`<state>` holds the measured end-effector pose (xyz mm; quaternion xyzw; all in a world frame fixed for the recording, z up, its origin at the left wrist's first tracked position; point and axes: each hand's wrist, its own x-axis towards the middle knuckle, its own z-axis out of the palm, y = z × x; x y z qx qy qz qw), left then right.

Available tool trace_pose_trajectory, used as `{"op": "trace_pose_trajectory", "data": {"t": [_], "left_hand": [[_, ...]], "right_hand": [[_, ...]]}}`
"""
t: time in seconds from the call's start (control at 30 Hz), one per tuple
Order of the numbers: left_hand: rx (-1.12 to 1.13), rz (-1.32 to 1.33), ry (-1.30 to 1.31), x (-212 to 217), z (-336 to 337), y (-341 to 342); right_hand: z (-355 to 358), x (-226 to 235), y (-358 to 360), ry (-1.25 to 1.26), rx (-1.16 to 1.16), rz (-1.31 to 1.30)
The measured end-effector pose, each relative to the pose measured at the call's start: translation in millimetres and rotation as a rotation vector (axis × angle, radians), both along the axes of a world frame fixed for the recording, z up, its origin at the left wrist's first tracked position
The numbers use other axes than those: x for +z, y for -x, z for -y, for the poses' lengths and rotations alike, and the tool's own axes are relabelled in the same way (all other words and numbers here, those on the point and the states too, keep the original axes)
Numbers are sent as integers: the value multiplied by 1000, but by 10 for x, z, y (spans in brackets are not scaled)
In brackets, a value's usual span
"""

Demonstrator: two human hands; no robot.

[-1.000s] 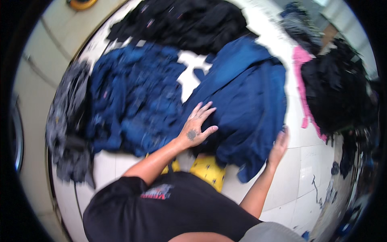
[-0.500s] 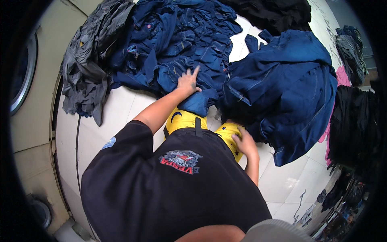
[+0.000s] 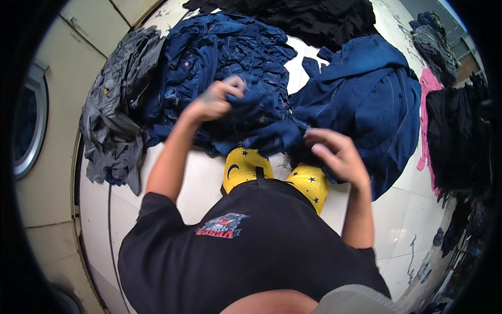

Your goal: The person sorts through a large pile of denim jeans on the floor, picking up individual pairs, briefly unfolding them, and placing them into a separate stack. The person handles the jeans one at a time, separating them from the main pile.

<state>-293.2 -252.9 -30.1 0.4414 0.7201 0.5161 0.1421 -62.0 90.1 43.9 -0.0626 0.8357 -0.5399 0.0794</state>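
A broad heap of blue denim clothes (image 3: 209,47) lies on the floor in front of my knees. Over its near side my left hand (image 3: 212,102) is raised, fingers curled around a dark blue denim garment (image 3: 256,107) that blurs with motion. My right hand (image 3: 340,154) hovers above my right knee with fingers and thumb apart, holding nothing. Its fingertips come close to the edge of a second denim pile (image 3: 366,99) on the right. Part of the held garment hangs down by my knees in yellow patterned trousers (image 3: 246,170).
Grey clothes (image 3: 117,104) lie along the left of the denim, beside a machine with a round door (image 3: 31,125). Black clothes (image 3: 314,18) are heaped at the back. To the right are a pink cloth (image 3: 429,104) and more black garments (image 3: 455,136). The floor is pale tile (image 3: 387,230).
My left hand has risen from the denim heap and moved left, lifting a garment. The right hand has come off my knee and moved up and right. The view has shifted slightly.
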Motion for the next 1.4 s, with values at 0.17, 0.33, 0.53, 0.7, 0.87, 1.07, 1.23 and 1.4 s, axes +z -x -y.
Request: {"op": "trace_pose_trajectory", "data": {"t": [0.17, 0.33, 0.53, 0.7, 0.87, 1.07, 1.23, 1.4], "left_hand": [[-303, 42, -345, 1907, 717, -64], [-317, 436, -527, 2756, 527, -425], [-294, 454, -625, 2644, 215, -213], [-61, -226, 85, 3106, 217, 145], [-435, -305, 0, 2799, -485, -174], [-283, -732, 325, 3123, -811, -641], [-454, -1039, 496, 3374, -607, -1229], [-219, -1206, -112, 3282, -842, -968]], "right_hand": [[32, 968, 454, -137, 71, -884], [329, 1771, 835, -282, 231, -1406], [674, 2263, 953, -694, 611, -834], [302, 2360, 753, -626, 447, -787], [86, 2562, 621, -313, 562, -678], [-232, 2778, 35, -682, 365, -27], [-667, 2454, -1059, -533, 702, -124], [-1141, 2863, -1864, -613, 109, -732]]}}
